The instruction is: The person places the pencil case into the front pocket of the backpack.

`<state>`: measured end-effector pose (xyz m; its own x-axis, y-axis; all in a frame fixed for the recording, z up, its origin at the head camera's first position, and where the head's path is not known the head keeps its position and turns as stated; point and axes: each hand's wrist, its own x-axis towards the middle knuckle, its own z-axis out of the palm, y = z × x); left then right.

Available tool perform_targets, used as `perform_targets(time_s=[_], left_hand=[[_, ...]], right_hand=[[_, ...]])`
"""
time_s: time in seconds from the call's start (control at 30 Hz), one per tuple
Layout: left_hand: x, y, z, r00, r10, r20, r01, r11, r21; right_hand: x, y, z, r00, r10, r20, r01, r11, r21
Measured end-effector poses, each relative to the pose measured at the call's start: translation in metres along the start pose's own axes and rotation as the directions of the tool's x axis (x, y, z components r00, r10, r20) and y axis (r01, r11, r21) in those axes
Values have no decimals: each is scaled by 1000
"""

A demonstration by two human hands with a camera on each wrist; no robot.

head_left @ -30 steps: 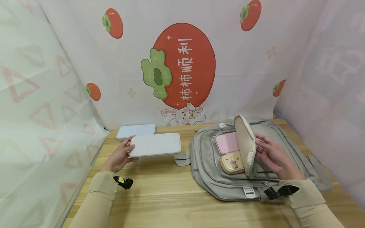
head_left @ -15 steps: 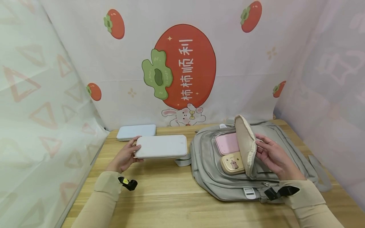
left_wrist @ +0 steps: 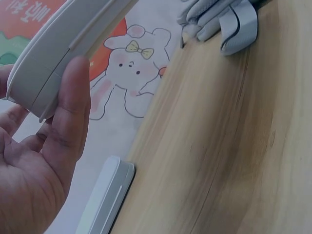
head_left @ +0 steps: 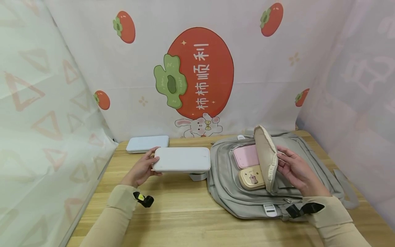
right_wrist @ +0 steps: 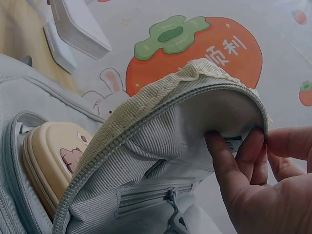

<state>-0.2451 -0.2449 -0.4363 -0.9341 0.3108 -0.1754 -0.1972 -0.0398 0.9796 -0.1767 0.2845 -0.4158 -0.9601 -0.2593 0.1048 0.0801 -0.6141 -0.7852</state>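
My left hand (head_left: pixel 143 168) grips the left end of a white rectangular case (head_left: pixel 183 159), thumb on one face and fingers on the other. In the left wrist view the case (left_wrist: pixel 48 58) is raised above the table. With my right hand (head_left: pixel 296 169) I pinch the edge of the backpack's front pocket flap (head_left: pixel 266 157) and hold it up; its zipper teeth and a small label show in the right wrist view. Inside the pocket of the grey backpack (head_left: pixel 228 202) lie a pink case (head_left: pixel 246 156) and a cream case with an animal picture (head_left: pixel 251 178), both partly hidden by the flap.
A light blue case (head_left: pixel 147 143) lies at the back left of the wooden table (head_left: pixel 172 212), behind my left hand. A strap (head_left: pixel 198 177) sticks out from the backpack's left side, below the held case. A printed cloth (head_left: pixel 142 68) hangs behind the table.
My left hand has carried the white case to the right, and its right end now reaches the backpack's left edge. The right hand and the flap stay in place.
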Motion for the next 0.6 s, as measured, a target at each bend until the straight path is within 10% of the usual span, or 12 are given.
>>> perform_targets(time_s=[0.6], left_hand=[[9, -12, 31, 999, -36, 8, 36, 999, -27]], right_hand=[[0, 2, -1, 1000, -8, -8, 8, 1000, 9]])
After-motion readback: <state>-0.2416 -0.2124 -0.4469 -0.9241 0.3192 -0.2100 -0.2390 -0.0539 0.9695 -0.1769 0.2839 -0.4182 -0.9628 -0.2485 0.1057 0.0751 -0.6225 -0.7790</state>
